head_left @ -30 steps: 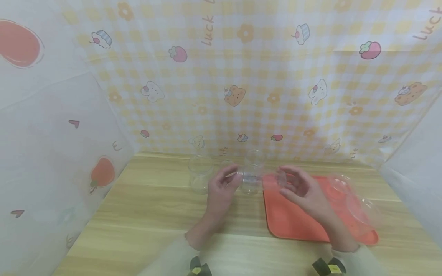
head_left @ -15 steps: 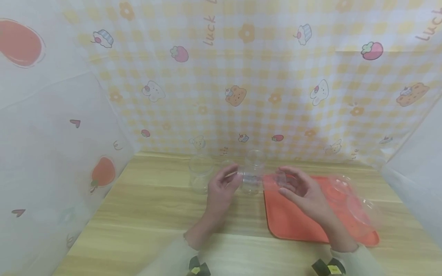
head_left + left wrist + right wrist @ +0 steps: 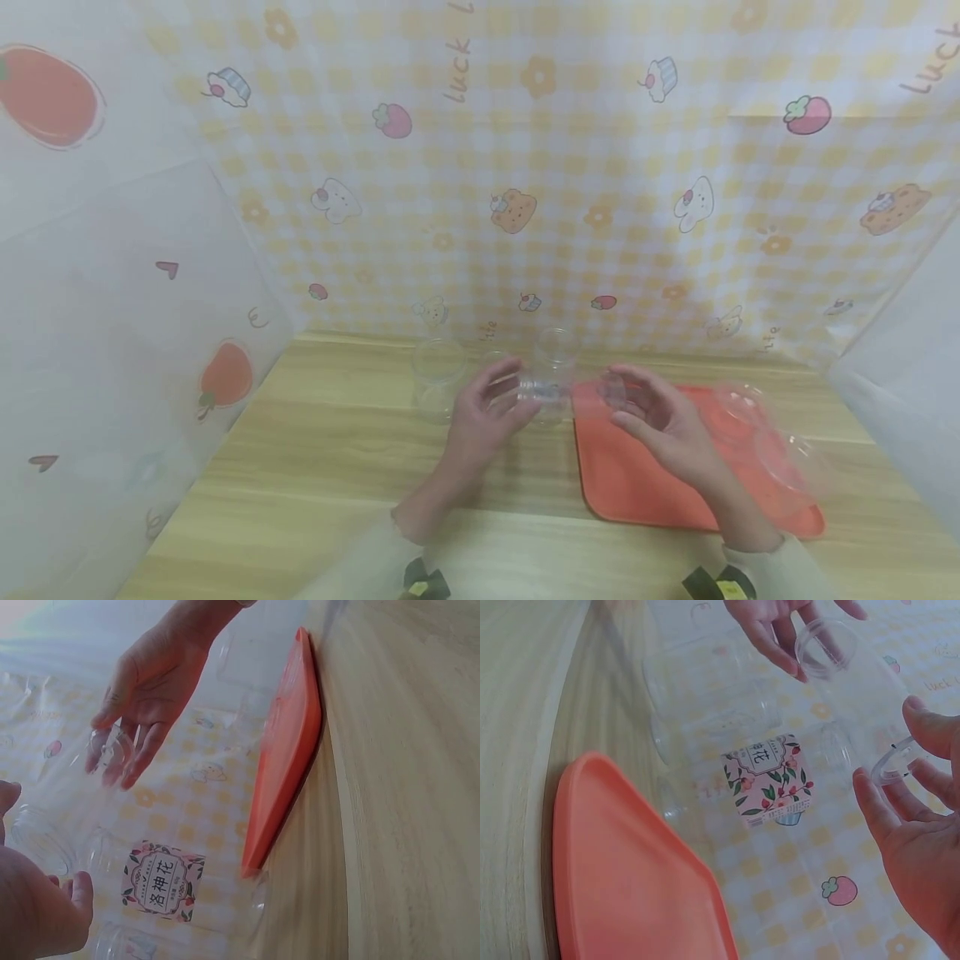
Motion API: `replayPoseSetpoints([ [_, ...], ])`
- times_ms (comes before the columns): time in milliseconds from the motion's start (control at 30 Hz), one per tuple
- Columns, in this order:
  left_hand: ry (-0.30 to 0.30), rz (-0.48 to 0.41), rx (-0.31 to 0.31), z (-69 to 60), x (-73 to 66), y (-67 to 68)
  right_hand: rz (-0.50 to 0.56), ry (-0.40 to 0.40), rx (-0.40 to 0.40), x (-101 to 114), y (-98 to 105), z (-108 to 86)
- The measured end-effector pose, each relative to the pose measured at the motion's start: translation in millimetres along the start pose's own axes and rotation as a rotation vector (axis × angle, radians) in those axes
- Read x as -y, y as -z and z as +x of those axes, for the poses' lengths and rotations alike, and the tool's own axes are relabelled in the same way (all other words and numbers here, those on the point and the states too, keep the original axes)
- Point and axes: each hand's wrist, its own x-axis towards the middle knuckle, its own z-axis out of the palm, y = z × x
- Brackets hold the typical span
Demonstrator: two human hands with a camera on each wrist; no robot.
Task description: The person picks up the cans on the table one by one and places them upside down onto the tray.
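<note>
A clear plastic jar lies sideways in the air between the two hands, its ringed mouth to the left. My right hand grips its base end with thumb and fingers; in the right wrist view the fingertips meet the base rim. Around the mouth end, my left hand has its fingers loosely spread, seemingly apart from the rim; contact is hard to tell through the clear plastic. Behind stands a clear jar with a pink floral label. Farther left is a wide clear jar.
An orange-red tray lies on the wooden table at the right. Round transparent containers stand on its right side. Another clear rim shows behind my left hand. A yellow checked cloth covers the back wall.
My left hand's fingers have spread a little and its thumb has stretched forward. The right hand keeps its grip on the jar nearly in place. The head view tilts slightly.
</note>
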Motion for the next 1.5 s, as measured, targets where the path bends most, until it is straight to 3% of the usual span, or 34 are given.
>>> replayPoseSetpoints([
  [533, -0.044, 0.158, 0.045, -2.8, -7.2, 16.4, -0.028, -0.010, -0.012, 1.5, 7.6, -4.8],
  [733, -0.120, 0.266, 0.080, -0.5, -9.6, 28.4, -0.026, 0.025, -0.004, -0.3, 12.5, -6.7],
  [1000, -0.138, 0.426, 0.092, 0.0, -11.9, 45.1, -0.036, 0.006, -0.018, 0.2, 20.0, -10.5],
  [1300, -0.234, 0.624, 0.131, 2.6, -15.6, 62.5, -0.014, 0.018, -0.019, 0.4, 23.7, -12.2],
  [1500, -0.354, 0.787, 0.139, 7.0, -18.7, 75.1, -0.024, -0.004, -0.027, 2.1, 26.6, -13.2],
])
